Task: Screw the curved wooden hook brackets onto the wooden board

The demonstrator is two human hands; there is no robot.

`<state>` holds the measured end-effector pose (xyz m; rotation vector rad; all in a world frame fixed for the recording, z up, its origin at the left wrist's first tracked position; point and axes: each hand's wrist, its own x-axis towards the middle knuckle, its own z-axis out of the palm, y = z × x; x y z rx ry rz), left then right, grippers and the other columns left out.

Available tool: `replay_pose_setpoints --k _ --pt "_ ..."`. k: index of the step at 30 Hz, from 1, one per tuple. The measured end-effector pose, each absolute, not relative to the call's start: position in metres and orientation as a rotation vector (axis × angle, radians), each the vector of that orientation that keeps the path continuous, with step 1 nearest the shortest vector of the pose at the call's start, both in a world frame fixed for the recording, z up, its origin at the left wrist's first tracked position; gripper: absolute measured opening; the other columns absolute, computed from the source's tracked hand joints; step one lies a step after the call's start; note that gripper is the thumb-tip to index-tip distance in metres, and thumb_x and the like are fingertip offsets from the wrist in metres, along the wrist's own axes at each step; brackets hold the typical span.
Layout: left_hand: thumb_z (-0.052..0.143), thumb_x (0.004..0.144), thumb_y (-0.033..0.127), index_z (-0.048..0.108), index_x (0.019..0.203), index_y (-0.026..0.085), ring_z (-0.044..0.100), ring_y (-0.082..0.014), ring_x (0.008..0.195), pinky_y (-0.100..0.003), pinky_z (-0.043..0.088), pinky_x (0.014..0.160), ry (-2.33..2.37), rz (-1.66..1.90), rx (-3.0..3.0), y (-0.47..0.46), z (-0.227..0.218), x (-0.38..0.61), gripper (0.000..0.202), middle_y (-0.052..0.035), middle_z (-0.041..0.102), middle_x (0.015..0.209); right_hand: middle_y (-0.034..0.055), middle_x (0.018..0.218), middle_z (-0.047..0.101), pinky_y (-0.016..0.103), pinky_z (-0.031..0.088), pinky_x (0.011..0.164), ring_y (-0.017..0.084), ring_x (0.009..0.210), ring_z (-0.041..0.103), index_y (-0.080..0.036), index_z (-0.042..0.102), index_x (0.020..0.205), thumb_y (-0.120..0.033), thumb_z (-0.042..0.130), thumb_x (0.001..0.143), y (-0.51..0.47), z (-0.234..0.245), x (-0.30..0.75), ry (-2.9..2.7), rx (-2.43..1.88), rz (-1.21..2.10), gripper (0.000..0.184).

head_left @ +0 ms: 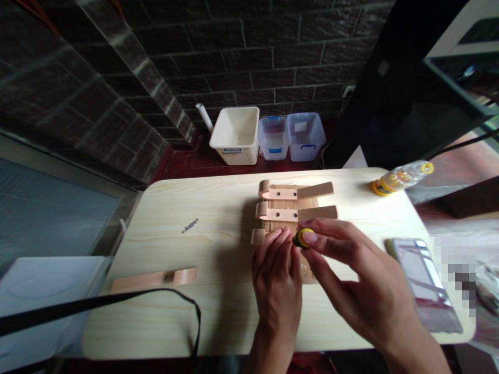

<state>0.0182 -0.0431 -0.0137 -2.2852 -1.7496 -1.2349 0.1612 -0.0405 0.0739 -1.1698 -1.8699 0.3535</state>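
A wooden rack with curved hook strips lies flat on the light wood table. My right hand is closed round the yellow and black handle of a small screwdriver, held upright over the rack's near part. My left hand lies flat on a wooden strip on the rack, fingers stretched out beside the tool. A loose curved wooden strip rests near the table's front left. A small metal piece lies further back on the left.
A phone lies at the table's right edge. A plastic bottle lies on its side at the back right. A black strap crosses the front left. A white basket and two clear bins stand on the floor.
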Motion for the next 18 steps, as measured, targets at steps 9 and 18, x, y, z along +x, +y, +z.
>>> replay_pose_setpoints --k 9,18 --pt "0.062 0.106 0.016 0.072 0.123 0.017 0.077 -0.0249 0.118 -0.040 0.058 0.107 -1.750 -1.247 -2.307 -0.0428 -0.0127 0.0178 0.020 -0.0083 0.083 0.111 0.0072 0.135 0.072 0.015 0.052 0.113 0.010 0.131 0.069 -0.021 0.065 0.119 -0.007 0.068 0.100 -0.0407 0.0721 0.1593 -1.827 -1.137 0.415 0.023" --pt "0.063 0.106 0.017 0.071 0.124 0.017 0.076 -0.0252 0.118 -0.040 0.059 0.105 -1.744 -1.227 -2.310 -0.0422 -0.0105 0.0175 0.019 -0.0092 0.083 0.111 0.0039 0.128 0.073 0.014 0.057 0.104 0.010 0.119 0.072 -0.023 0.067 0.116 -0.012 0.069 0.102 -0.0393 0.0715 0.1599 -1.836 -1.175 0.381 0.018"
